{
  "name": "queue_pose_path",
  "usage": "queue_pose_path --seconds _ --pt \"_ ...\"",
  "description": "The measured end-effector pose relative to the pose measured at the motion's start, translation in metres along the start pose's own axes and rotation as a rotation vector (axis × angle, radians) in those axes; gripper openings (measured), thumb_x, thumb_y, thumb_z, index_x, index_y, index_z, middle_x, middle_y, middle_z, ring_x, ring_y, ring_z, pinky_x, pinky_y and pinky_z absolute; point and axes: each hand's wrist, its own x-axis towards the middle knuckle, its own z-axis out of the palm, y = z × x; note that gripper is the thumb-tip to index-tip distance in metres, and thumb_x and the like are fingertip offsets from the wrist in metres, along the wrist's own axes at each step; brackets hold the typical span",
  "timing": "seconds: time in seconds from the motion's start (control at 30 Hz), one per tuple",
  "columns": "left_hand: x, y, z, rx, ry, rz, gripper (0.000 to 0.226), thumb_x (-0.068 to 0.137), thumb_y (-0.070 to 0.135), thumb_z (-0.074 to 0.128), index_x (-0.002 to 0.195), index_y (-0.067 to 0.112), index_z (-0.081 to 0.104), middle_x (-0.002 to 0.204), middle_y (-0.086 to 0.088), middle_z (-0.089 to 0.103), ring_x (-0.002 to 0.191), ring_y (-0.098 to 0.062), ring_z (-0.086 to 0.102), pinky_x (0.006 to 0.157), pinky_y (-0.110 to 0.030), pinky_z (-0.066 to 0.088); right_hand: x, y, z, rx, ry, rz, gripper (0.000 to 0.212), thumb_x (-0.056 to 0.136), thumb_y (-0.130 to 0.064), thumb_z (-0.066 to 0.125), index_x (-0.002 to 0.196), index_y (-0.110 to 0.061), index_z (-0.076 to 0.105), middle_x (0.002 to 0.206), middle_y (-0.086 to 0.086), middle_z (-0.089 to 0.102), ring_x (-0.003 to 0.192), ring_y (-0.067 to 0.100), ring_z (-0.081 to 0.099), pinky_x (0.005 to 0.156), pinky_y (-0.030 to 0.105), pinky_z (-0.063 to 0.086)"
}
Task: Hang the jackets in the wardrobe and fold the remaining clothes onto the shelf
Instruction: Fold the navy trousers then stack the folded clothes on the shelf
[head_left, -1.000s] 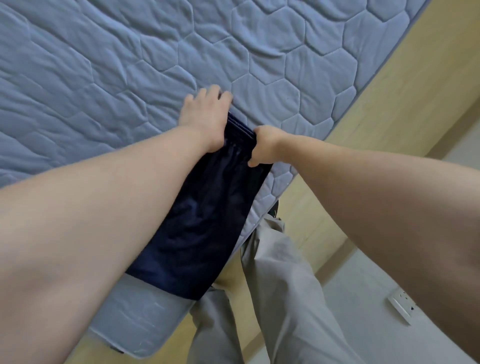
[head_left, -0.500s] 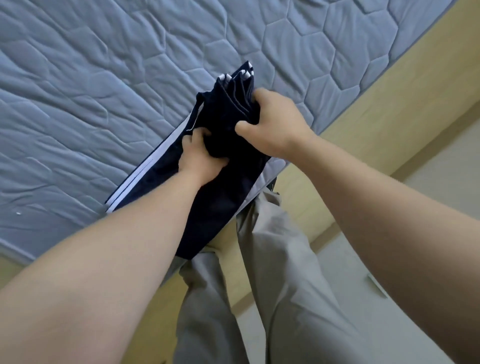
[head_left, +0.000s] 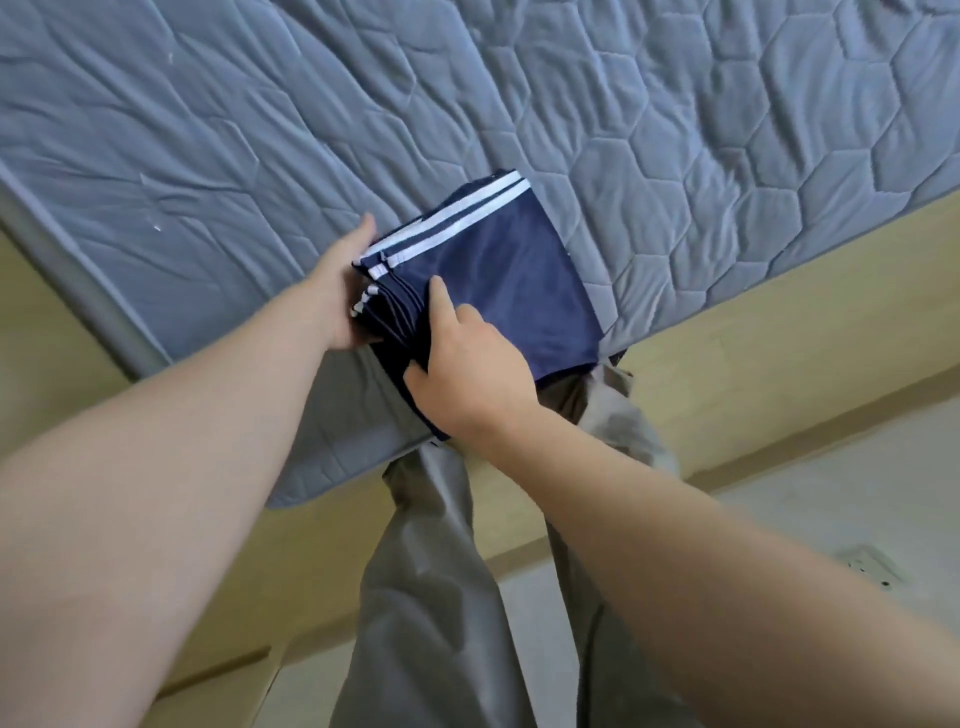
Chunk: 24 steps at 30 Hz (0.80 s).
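Note:
A navy garment (head_left: 501, 280) with two white stripes lies folded into a thick square near the front edge of the grey quilted mattress (head_left: 234, 145). My left hand (head_left: 340, 291) lies against the bundle's left side, fingers straight along the striped edge. My right hand (head_left: 470, 366) rests on the near part of the bundle; its index finger lies on top and its thumb presses the stacked layers at the side, pinching them. No jacket, wardrobe or shelf is in view.
The mattress sits on a pale wooden bed frame (head_left: 779, 312) that runs along the right and the left. My legs in grey trousers (head_left: 431, 597) stand against the frame. A white wall socket (head_left: 872, 569) shows low at the right, by the pale floor.
The garment went from lying long and flat, to being bunched up in both hands, to a compact folded square on the mattress. Both hands now sit at its near and left edges.

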Motion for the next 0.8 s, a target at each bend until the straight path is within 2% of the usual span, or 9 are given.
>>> queue_pose_path --seconds 0.07,0.1,0.2,0.33,0.43,0.53,0.6,0.7,0.8 --pt "0.008 -0.025 -0.029 -0.113 0.076 0.028 0.078 0.089 0.082 0.035 0.108 0.017 0.074 0.110 -0.010 0.075 0.094 -0.029 0.073 0.081 -0.041 0.059 0.013 -0.004 0.026 -0.023 -0.021 0.022 0.083 0.094 -0.036 0.055 0.160 -0.014 0.009 0.136 0.012 0.049 0.114 0.036 0.055 0.072 0.041 0.041" --pt "0.011 -0.036 -0.042 -0.141 0.115 0.042 0.078 0.087 0.083 0.037 0.114 0.017 0.070 0.111 -0.011 0.074 0.093 -0.031 0.072 0.080 -0.046 0.059 0.019 -0.005 0.037 -0.035 -0.026 0.031 0.084 0.094 -0.035 0.055 0.160 -0.013 0.009 0.137 0.013 0.048 0.114 0.037 0.055 0.073 0.041 0.040" --pt "0.018 -0.066 -0.066 -0.184 0.141 0.095 0.074 0.078 0.086 0.050 0.098 0.018 0.070 0.091 -0.005 0.074 0.079 -0.026 0.072 0.072 -0.039 0.059 0.031 -0.006 0.065 -0.065 -0.059 0.053 0.089 0.094 -0.037 0.056 0.161 -0.014 0.002 0.139 0.014 0.046 0.114 0.037 0.054 0.076 0.043 0.042" --pt "0.024 -0.099 -0.063 -0.148 0.245 0.184 0.066 0.072 0.073 0.074 0.117 0.026 0.067 0.109 0.003 0.076 0.107 -0.023 0.070 0.091 -0.042 0.057 0.030 0.004 0.076 0.018 -0.276 0.050 0.097 0.093 -0.036 0.058 0.161 -0.022 -0.010 0.139 0.011 0.046 0.115 0.031 0.054 0.092 0.047 0.050" --pt "0.029 -0.114 -0.047 -0.144 0.400 0.223 0.075 0.062 0.058 0.089 0.120 0.022 0.057 0.115 0.004 0.069 0.110 -0.021 0.065 0.096 -0.041 0.053 0.027 0.013 0.066 0.077 -0.206 0.046 0.081 0.095 -0.023 0.050 0.162 -0.021 0.005 0.133 0.010 0.056 0.114 0.029 0.057 0.096 0.047 0.050" --pt "0.037 -0.120 -0.030 -0.030 0.428 0.253 0.067 0.059 0.045 0.096 0.106 0.024 0.054 0.098 0.014 0.061 0.093 -0.010 0.059 0.076 -0.025 0.048 0.028 0.024 0.050 0.115 -0.035 0.113 0.061 0.097 -0.020 0.042 0.155 -0.027 0.026 0.128 0.006 0.061 0.107 0.027 0.060 0.089 0.043 0.051" --pt "0.043 -0.121 -0.019 0.024 0.435 0.277 0.069 0.058 0.036 0.098 0.109 0.021 0.054 0.104 0.012 0.061 0.092 -0.010 0.058 0.078 -0.023 0.048 0.033 0.031 0.040 0.108 0.006 0.149 0.053 0.096 -0.019 0.042 0.148 -0.028 0.034 0.120 0.003 0.063 0.101 0.024 0.060 0.081 0.038 0.049" --pt "0.048 -0.117 -0.012 -0.160 0.361 0.281 0.061 0.063 0.031 0.096 0.116 0.021 0.066 0.103 0.008 0.072 0.092 -0.012 0.068 0.074 -0.020 0.056 0.042 0.039 0.032 0.101 -0.032 0.202 0.040 0.094 -0.017 0.045 0.133 -0.025 0.042 0.109 0.000 0.063 0.092 0.021 0.059 0.074 0.032 0.043" --pt "0.038 -0.113 -0.011 -0.357 0.284 0.207 0.051 0.067 0.030 0.090 0.113 0.020 0.072 0.106 -0.004 0.076 0.099 -0.027 0.071 0.093 -0.044 0.057 0.043 0.043 0.028 0.149 -0.013 0.315 0.023 0.093 -0.019 0.050 0.113 -0.025 0.039 0.093 -0.006 0.057 0.079 0.012 0.056 0.059 0.027 0.038"
